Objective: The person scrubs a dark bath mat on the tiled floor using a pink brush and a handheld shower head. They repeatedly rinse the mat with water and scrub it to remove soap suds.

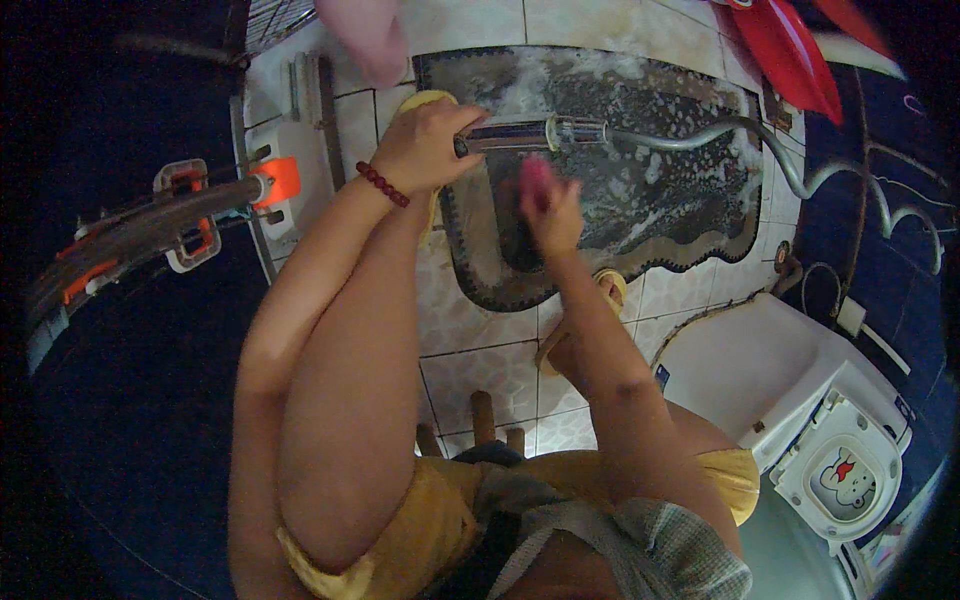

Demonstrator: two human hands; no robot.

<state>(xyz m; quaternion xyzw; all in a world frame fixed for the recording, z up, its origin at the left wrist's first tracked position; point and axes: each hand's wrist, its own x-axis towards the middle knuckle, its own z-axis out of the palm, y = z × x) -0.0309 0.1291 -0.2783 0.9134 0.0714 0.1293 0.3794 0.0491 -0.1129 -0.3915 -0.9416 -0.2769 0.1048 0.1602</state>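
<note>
My left hand (428, 145), with a dark red bead bracelet on its wrist, is closed around a handheld shower head (580, 133). A silvery hose (690, 137) runs from it to the right wall. Below and to the right of it, my right hand (556, 215) grips a small pink scrub brush (537, 182), somewhat blurred. The brush is over the dark grey floor mat (640, 195). White foam and water lie across much of the mat, mostly on its far and right parts. The brush's underside is hidden.
White tiles (480, 375) surround the mat, and my yellow slippers (612, 288) stand at its near and left edges. A white toilet (770, 360) is at the right. Folded mops (170, 215) lean at the left. Red cloth (790, 60) hangs at the far right.
</note>
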